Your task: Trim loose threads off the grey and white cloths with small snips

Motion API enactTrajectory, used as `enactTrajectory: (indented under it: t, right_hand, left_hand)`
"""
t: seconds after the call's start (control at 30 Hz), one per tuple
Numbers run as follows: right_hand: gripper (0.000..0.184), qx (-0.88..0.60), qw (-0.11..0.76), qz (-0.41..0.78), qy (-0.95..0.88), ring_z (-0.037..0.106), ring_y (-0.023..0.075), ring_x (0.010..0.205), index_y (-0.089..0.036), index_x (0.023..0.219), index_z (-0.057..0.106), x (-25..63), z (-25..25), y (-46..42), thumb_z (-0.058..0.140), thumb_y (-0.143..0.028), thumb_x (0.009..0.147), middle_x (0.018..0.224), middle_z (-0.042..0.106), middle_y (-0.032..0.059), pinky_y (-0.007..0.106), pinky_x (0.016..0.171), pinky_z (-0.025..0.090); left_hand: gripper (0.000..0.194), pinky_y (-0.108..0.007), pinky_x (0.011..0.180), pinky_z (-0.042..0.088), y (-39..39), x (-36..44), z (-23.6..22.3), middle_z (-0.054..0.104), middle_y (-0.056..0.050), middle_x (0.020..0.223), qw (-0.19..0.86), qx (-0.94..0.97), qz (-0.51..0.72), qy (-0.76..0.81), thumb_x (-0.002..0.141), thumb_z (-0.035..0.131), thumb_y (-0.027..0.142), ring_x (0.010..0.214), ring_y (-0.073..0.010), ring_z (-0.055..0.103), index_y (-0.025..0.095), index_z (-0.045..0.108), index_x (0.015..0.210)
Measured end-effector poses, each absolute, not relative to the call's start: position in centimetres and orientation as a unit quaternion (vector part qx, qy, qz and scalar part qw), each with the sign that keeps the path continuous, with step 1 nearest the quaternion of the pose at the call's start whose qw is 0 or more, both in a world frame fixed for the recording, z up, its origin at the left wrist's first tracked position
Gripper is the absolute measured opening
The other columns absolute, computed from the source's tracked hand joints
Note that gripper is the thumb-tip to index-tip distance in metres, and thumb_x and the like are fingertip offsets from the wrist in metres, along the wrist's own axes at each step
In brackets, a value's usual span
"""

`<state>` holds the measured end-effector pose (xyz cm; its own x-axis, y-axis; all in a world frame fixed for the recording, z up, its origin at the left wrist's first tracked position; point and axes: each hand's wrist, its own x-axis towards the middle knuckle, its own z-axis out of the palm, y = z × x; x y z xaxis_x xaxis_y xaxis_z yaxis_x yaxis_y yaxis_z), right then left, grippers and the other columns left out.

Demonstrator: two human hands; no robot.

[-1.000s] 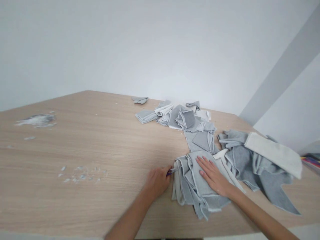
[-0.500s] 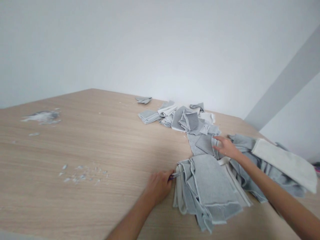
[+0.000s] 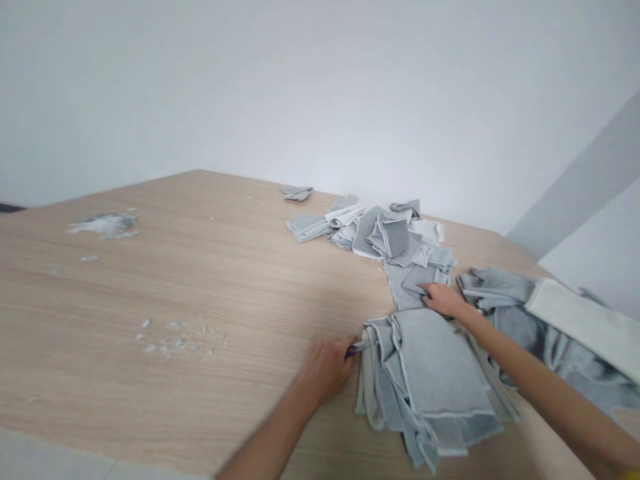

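A wood-grain table [image 3: 240,280] bears everything. Clock centre is the gray cloth stack [image 3: 440,367], near the table's edge; a rumpled, larger cloth heap [image 3: 515,323] lies at two o'clock. Scattered cloths [image 3: 393,237] spread at eleven. The right hand [image 3: 445,300], at twelve, meets a folded gray cloth [image 3: 417,275]; whether it pinches it, I cannot tell. The left hand [image 3: 327,363], at nine, closes around a slim purple-handled tool [image 3: 353,349] by the stack's edge. Pale fluff [image 3: 107,225] sits at ten, tiny scraps [image 3: 181,345] at nine.
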<state>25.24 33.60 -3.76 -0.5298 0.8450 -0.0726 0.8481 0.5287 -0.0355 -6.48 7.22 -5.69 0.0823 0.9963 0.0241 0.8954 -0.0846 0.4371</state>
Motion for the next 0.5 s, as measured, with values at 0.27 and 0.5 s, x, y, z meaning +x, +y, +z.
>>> enactTrajectory:
  t: [0.27,0.5]
  right_hand:
    - [0.029,0.455,0.001,-0.055,0.889,0.061,0.0201,0.070,-0.017,0.075,0.067,26.8,-0.5,34.1,0.041,-0.026,0.084,0.069,0.069,0.0055,0.028,0.068,0.044]
    - [0.030,0.482,-0.069,-0.013,0.874,0.060,0.0195,0.069,-0.016,0.074,0.066,27.5,2.1,33.3,0.041,-0.026,0.085,0.071,0.069,0.0071,0.028,0.068,0.042]
  left_hand:
    - [0.039,-0.036,0.086,0.046,6.9,-6.4,-5.3,0.072,-0.006,0.110,0.157,0.718,0.158,0.659,0.093,0.044,0.027,0.102,-0.0253,0.066,0.034,0.060,0.128]
    - [0.037,-0.037,0.087,0.046,6.7,-6.4,-4.9,0.073,-0.007,0.108,0.155,0.721,0.160,0.656,0.095,0.042,0.027,0.102,-0.0259,0.066,0.032,0.062,0.125]
